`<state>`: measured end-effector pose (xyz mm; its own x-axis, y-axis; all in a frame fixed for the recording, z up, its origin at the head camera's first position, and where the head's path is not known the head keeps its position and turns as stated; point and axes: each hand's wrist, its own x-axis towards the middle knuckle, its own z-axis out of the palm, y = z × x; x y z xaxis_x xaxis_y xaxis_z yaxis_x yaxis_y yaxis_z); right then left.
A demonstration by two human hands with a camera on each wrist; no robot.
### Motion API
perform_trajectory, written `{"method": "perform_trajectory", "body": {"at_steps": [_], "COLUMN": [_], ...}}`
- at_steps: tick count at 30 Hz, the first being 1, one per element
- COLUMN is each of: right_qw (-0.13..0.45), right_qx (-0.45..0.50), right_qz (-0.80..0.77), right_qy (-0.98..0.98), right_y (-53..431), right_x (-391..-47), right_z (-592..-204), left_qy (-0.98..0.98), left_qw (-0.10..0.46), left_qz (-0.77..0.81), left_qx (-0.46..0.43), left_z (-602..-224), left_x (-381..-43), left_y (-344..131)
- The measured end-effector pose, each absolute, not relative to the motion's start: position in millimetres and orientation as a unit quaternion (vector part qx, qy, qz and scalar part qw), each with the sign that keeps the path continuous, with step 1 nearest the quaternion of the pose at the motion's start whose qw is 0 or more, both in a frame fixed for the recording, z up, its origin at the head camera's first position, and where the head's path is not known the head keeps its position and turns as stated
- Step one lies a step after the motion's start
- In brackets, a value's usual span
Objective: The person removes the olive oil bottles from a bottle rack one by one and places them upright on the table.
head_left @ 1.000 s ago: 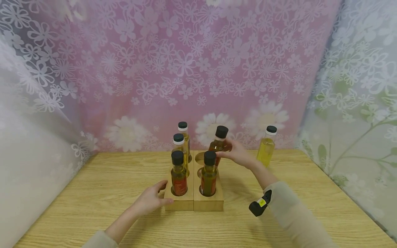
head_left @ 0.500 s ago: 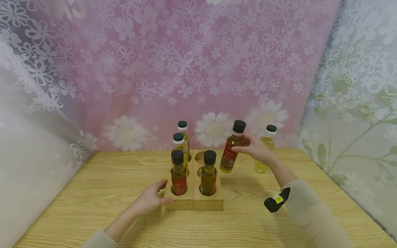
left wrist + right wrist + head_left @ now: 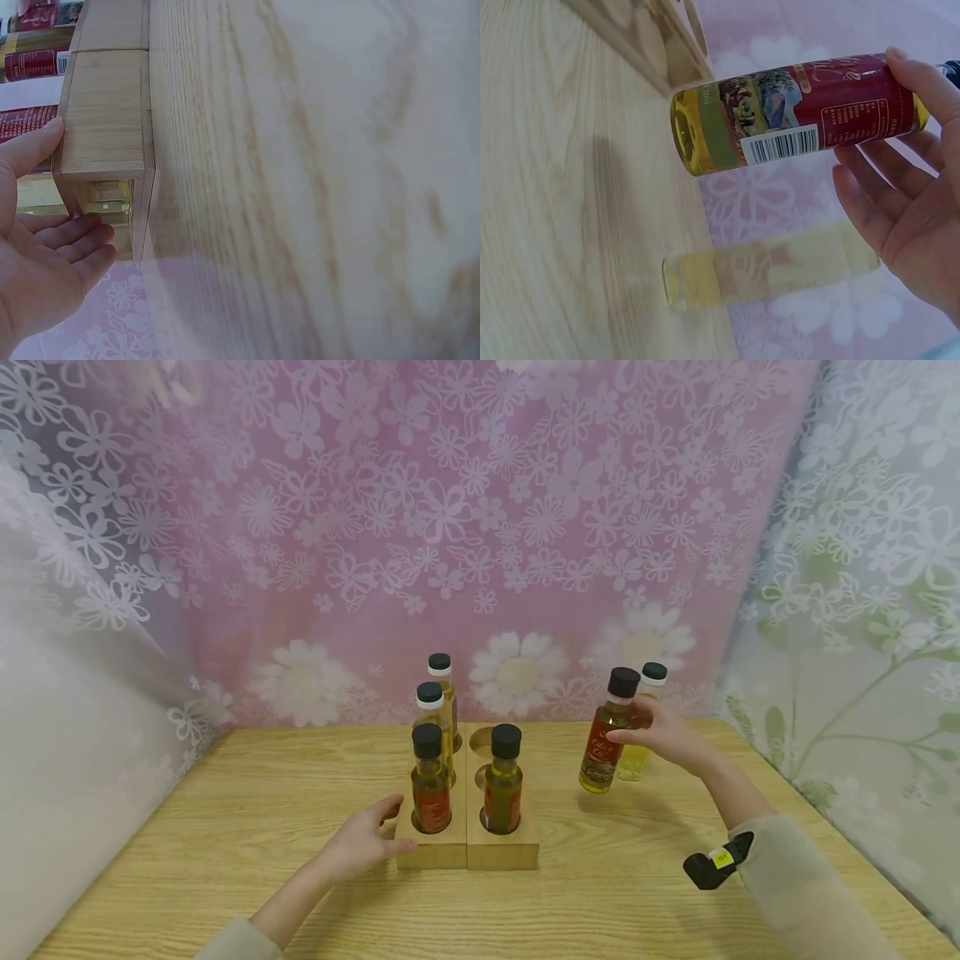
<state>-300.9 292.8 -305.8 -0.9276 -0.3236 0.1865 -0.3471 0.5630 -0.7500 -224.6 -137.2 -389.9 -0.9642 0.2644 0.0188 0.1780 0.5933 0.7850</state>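
In the head view, my right hand grips a dark-capped olive oil bottle with a red label near its neck. It hangs tilted just above the table, and its barcode side shows in the right wrist view. Close behind it stands a pale yellow oil bottle with a white collar. My left hand touches the front left corner of a wooden bottle rack, thumb at the front and loose fingers along the side. One red-labelled bottle and two yellow oil bottles fill that rack.
A second wooden rack adjoins the first on the right. Its front hole holds a red-labelled bottle; bare round holes show behind. Flowered curtains close off the back and sides of the wooden table.
My right hand has lifted the olive oil bottle out of the right rack and carried it right, then lower, in front of the yellow bottle. The left hand stays at the rack corner.
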Motion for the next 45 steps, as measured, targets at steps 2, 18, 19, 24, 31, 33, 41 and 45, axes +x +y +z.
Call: {"method": "perform_trajectory", "body": {"at_steps": [2,18,19,24,31,33,41,45], "right_qw": [0.014,0.024,0.027,0.03,0.022,0.02,0.012,0.012], "right_qx": [0.189,0.179,0.178,0.176,0.165,0.163,0.169,0.17], "right_qz": [0.423,0.371,0.369,0.387,0.402,0.399,0.406,0.397], "right_qy": [-0.886,-0.911,-0.912,-0.905,-0.901,-0.902,-0.898,-0.902], "right_y": [299.1,352.8,356.1,370.0,380.7,382.1,383.2,382.0], "right_x": [-298.6,-280.6,-280.3,-280.6,-281.6,-281.5,-283.5,-284.0], "right_z": [-308.4,-320.3,-321.7,-329.1,-335.5,-336.6,-340.7,-340.9], "left_qy": [0.891,0.89,0.89,0.888,0.888,0.887,0.886,0.885], "left_qw": [0.051,0.052,0.051,0.048,0.053,0.055,0.053,0.052], "left_qz": [0.434,0.435,0.435,0.438,0.44,0.441,0.445,0.445], "left_qx": [0.125,0.126,0.127,0.13,0.126,0.125,0.122,0.121], "left_z": [-390.6,-392.2,-392.2,-392.8,-393.2,-393.4,-392.6,-392.4], "left_x": [-224.9,-226.9,-226.8,-226.3,-226.3,-226.2,-225.5,-226.7], "left_y": [-137.4,-137.8,-137.8,-138.3,-138.3,-138.1,-137.8,-138.0]}}
